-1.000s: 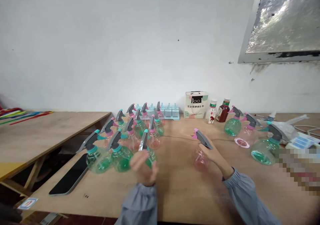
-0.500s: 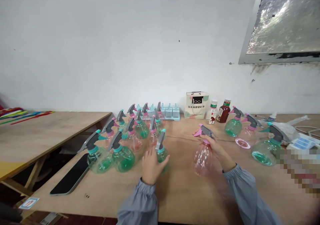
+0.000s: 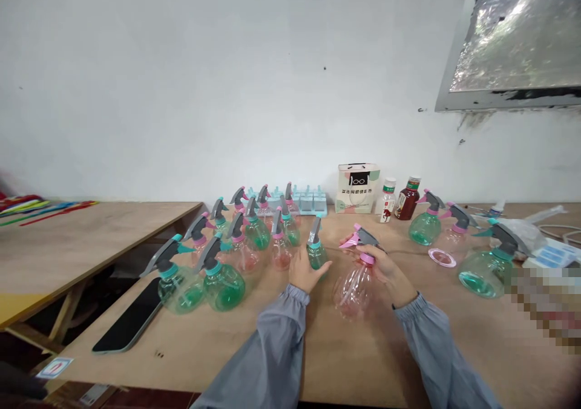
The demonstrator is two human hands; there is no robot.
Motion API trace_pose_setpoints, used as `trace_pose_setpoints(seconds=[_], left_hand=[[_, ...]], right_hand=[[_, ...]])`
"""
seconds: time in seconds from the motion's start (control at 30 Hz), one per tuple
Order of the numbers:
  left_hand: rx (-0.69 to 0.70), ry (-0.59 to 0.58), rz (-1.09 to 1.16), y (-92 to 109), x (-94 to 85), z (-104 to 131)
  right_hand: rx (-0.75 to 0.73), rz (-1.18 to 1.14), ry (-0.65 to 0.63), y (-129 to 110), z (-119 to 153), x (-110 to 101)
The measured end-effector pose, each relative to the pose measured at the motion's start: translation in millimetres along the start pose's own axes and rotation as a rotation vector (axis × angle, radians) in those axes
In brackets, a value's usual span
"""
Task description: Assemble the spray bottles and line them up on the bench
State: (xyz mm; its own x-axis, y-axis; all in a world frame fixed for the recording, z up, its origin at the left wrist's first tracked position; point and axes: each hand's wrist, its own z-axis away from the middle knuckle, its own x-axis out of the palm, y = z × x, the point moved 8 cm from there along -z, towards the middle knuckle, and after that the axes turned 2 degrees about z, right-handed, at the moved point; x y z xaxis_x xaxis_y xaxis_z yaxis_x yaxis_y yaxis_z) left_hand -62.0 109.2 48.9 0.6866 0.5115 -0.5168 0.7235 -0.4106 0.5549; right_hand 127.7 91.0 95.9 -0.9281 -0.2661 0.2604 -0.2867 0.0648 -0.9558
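My left hand (image 3: 306, 271) is wrapped round the body of a small green spray bottle (image 3: 316, 253) with a grey and teal head, thumb in front and its other fingers partly hidden. To its right, my right hand (image 3: 385, 270) grips a clear pink spray bottle (image 3: 354, 291) at the neck and the grey-and-pink trigger head (image 3: 363, 239). That pink bottle leans a little, base to the left; whether it touches the table I cannot tell. Close by on the left stand a pink spray bottle (image 3: 281, 253) and a green spray bottle (image 3: 224, 288).
Several more pink and green spray bottles cluster at left, beside a black phone (image 3: 129, 317). Against the wall are light-blue moulds (image 3: 313, 203), a paper bag (image 3: 357, 190) and two drink bottles (image 3: 405, 200). At right stand three spray bottles, including a green one (image 3: 485, 270).
My left hand and the green spray bottle have moved right and away from me. The pink spray bottle in my right hand has shifted slightly left and tilted more.
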Motion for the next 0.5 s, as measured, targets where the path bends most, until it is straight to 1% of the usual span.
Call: trace_pose_setpoints(seconds=[0.17,0.37,0.43,0.5], left_hand=[[-0.042,-0.017,0.001,-2.3,0.7,1.1],[-0.008,-0.003,0.029,-1.9,0.1,0.4],[-0.004,0.002,0.028,-2.2,-0.3,0.5],[-0.007,0.001,0.022,-2.7,-0.2,0.6]], right_hand=[[0.041,-0.027,0.055,1.5,-0.8,3.0],[0.044,-0.003,0.162,1.9,1.4,1.0],[0.046,-0.001,0.158,0.9,3.3,3.6],[0.059,0.02,0.119,0.7,5.1,8.8]])
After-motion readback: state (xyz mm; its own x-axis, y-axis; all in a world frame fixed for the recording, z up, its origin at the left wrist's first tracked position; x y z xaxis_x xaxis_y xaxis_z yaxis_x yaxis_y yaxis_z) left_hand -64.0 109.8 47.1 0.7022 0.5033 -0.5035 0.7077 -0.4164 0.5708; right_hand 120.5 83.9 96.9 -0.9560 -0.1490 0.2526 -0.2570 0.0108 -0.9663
